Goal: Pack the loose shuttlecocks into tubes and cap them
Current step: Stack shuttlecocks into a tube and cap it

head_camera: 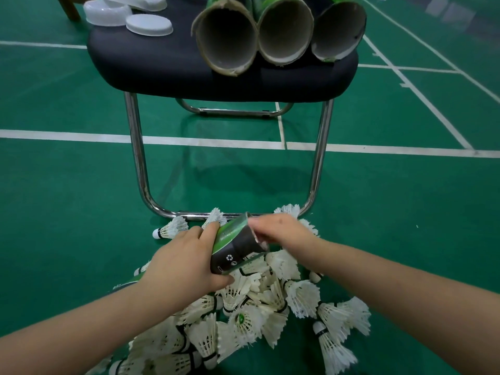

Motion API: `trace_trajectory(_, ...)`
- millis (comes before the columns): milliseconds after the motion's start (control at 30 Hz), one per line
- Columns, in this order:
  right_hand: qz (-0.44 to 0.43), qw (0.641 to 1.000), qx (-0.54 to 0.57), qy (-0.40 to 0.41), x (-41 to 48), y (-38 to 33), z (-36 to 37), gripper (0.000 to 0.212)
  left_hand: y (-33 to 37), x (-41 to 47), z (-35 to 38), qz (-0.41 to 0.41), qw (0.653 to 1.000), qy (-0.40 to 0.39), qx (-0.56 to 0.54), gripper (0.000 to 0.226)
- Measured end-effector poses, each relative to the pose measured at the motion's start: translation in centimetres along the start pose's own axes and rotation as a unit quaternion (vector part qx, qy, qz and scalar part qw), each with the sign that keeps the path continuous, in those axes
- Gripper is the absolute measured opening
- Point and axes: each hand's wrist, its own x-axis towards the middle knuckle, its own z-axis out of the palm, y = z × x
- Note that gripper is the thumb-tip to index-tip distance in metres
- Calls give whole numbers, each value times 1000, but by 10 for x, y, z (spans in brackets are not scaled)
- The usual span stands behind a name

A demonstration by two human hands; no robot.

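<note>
— What lies nearest?

— A heap of white feather shuttlecocks (251,307) on the green floor (67,198), corks banded in black, tumbled every way. One (240,318) shows a round green sticker inside its skirt; whatever is printed on it is too small to read.

— And the hands?

— Both are just above the far side of the heap. The left hand (184,261) is wrapped round a tube (235,244), thumb on the near side and fingers over the top, holding it tilted with its mouth toward the right. The right hand (278,228) is at that mouth, fingertips bent over the rim; I cannot tell whether it pinches anything.

— Any lettering on the tube?

— It is green and black. A white recycling mark (229,257) is clear, with smaller symbols beside it, and a line of fine print on the green that I cannot make out.

— Beyond that?

— A single shuttlecock (170,229) lies apart to the left, near the chrome frame (138,158) of a chair. Past the frame a white line (67,135) crosses the floor.

— And on the chair?

— On its dark seat (162,69) three open tubes (227,36) lie side by side with ragged cardboard mouths facing this way. At the far left of the seat are white caps (149,24).
</note>
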Motion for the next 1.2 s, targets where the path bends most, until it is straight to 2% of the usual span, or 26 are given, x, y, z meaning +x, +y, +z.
trace_trajectory(67,-7,994,26,105,4,10,-18,26,-3,1,2,-7,1000,-6,4,83)
trace_trajectory(167,48,970,-128,202,8,43,-47,19,-5,0,6,-9,1000,-14,17,84)
trace_trajectory(267,149,922,-298,196,14,82,-64,29,-5,2,8,-10,1000,-21,20,85)
trace_trajectory(333,185,888,-383,174,18,103,-69,41,-3,4,8,-12,1000,-21,16,84)
trace_trajectory(433,182,868,-434,157,23,122,-70,43,1,7,9,-9,1000,-23,14,84)
trace_trajectory(533,142,870,-444,160,27,128,-68,29,3,8,10,-9,999,-26,16,85)
trace_trajectory(600,118,873,-438,177,29,125,-68,30,3,9,11,-8,999,-28,17,85)
trace_trajectory(700,101,897,-373,215,30,114,-71,32,1,10,11,-9,999,-29,17,85)
trace_trajectory(867,69,942,-181,275,17,79,-71,24,-4,11,13,-14,999,-28,17,83)
trace_trajectory(1000,-4,954,-31,298,6,44,-69,21,-4,12,11,-17,999,-26,15,82)
trace_trajectory(1100,-52,976,9,209,-4,19,-60,25,-3,9,9,-17,999,-24,16,81)
trace_trajectory(1200,-39,995,-23,87,-13,3,-44,31,0,6,6,-11,999,-21,22,82)
